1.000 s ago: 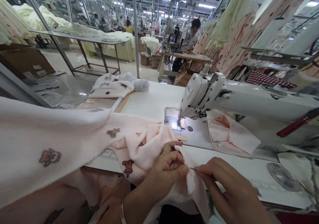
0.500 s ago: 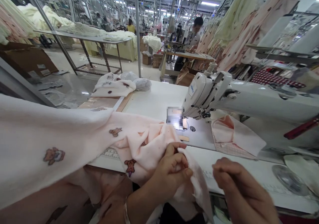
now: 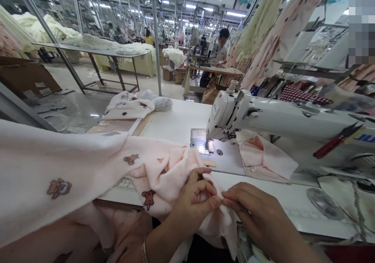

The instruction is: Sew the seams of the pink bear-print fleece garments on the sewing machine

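Pale pink plush fabric [image 3: 88, 165] printed with brown bears spreads from the left over the front of the sewing table [image 3: 175, 116] and hangs off its edge. My left hand [image 3: 195, 196], with a bangle at the wrist, pinches the fabric's edge close to the front of the table. Right beside it, my right hand [image 3: 249, 204] has its thumb and fingertips closed on the same edge. Behind both hands stands a white sewing machine [image 3: 222, 111] with its lamp lit; the needle area is blurred out. The fabric reaches up close to that area.
A folded pink piece [image 3: 263, 157] lies under the machine arm. Red-handled snips [image 3: 331, 144] rest on the machine. Spotted fabric [image 3: 129, 105] and a plastic bag [image 3: 161, 101] sit at the table's back left. Beyond, a person [image 3: 221, 48] is at another machine.
My right hand has moved left from above the table and now grips the fabric edge beside my left hand. The left keeps its pinch. The whole view has shifted slightly.
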{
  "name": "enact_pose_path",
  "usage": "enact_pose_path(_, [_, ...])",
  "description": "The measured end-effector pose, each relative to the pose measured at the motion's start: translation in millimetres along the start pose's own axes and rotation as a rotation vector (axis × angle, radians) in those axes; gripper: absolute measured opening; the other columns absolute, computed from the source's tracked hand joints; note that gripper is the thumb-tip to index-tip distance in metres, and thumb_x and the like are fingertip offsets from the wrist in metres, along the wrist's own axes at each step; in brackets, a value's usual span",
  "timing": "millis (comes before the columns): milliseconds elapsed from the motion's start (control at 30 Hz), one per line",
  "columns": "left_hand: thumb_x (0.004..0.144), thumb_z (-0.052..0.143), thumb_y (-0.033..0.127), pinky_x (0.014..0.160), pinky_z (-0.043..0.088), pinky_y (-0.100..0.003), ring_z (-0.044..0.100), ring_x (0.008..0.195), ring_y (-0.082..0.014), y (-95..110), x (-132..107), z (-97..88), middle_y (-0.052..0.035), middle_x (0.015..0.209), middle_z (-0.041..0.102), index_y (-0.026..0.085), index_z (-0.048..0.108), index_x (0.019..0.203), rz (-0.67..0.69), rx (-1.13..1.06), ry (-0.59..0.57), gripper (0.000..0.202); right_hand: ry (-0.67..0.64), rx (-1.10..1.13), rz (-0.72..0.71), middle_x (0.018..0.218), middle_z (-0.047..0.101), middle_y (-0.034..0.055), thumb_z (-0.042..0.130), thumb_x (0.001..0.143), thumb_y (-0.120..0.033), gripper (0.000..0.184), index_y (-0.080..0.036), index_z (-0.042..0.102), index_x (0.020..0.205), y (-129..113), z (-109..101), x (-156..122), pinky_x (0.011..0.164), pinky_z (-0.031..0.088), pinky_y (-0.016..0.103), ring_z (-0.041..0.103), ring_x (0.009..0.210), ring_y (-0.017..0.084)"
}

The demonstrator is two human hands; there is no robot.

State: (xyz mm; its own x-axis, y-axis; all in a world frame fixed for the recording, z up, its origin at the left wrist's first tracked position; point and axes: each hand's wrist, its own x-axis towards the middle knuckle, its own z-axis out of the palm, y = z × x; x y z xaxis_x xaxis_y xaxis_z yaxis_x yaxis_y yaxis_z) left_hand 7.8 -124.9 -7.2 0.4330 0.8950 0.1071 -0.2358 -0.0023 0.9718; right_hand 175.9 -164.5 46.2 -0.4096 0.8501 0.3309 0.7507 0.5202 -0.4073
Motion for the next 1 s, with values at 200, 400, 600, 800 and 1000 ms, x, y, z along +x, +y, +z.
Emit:
enact_pose_path(200, [0.076,0.065,0.033,0.099,0.03,-0.039,0.035,0.12,-0.0274,1,-2,1.6,-0.0095,0.121,0.04,0.016,0.055,0.071,-0.006,-0.002,0.03,0.02,-0.042,0.047,0.111,0.068,0.046,-0.0024,0.036,0.092,-0.017,0.019,-0.022,0.039,0.073,1,-11,0,0.051,0.038,0.023,0.047,0.058,0.011])
enact_pose_path(400, [0.076,0.064,0.033,0.098,0.03,-0.036,0.036,0.119,-0.0254,4,-1,5.7,-0.0085,0.12,0.04,0.016,0.054,0.071,-0.009,0.027,0.048,0.02,-0.109,-0.016,-0.085,0.103,0.057,0.0074,0.039,0.09,-0.012,0.024,-0.022,0.049,0.109,17,-8,9,0.067,0.047,0.025,0.058,0.087,0.015])
enact_pose_path(600, [0.079,0.061,0.029,0.096,0.032,-0.034,0.036,0.119,-0.0246,5,-4,4.4,-0.0085,0.12,0.041,0.016,0.054,0.073,0.032,0.089,0.028,0.016,-0.182,0.027,-0.016,0.075,0.051,0.0008,0.04,0.088,-0.014,0.016,-0.021,0.049,0.076,11,-17,8,0.055,0.038,0.025,0.05,0.065,0.013])
enact_pose_path(800, [0.069,0.072,0.041,0.076,0.037,-0.032,0.048,0.086,-0.0212,30,-8,-1.0,-0.0049,0.091,0.055,0.018,0.053,0.097,0.212,0.519,0.033,0.041,-0.086,0.659,0.171,0.095,0.05,0.0028,0.04,0.092,-0.031,0.019,-0.023,0.046,0.077,-10,-16,-1,0.069,0.041,0.026,0.052,0.083,0.015])
enact_pose_path(1000, [0.075,0.068,0.027,0.068,0.028,-0.031,0.048,0.069,-0.0154,60,-9,-12.7,0.0017,0.066,0.059,0.021,0.065,0.077,0.375,0.96,-0.308,0.007,-0.213,1.027,0.322,0.066,0.051,-0.0008,0.043,0.088,-0.052,0.034,-0.023,0.038,0.071,-23,-10,-1,0.053,0.038,0.023,0.044,0.057,0.012])
